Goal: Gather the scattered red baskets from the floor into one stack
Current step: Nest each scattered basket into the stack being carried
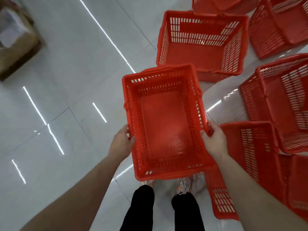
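Observation:
I hold a red slotted basket (164, 120) above the floor, in front of my legs, its opening facing up at me. My left hand (121, 144) grips its left rim and my right hand (215, 139) grips its right rim. Several more red baskets lie on the floor: one upright just beyond the held one (201, 44), one at the right middle (283, 100), one at the lower right under my right forearm (250, 155), and others at the top right (280, 25).
The floor (75, 72) is glossy white tile with light reflections. A brown cardboard box (16, 40) sits at the upper left. My feet and black trousers (145, 207) are below the held basket.

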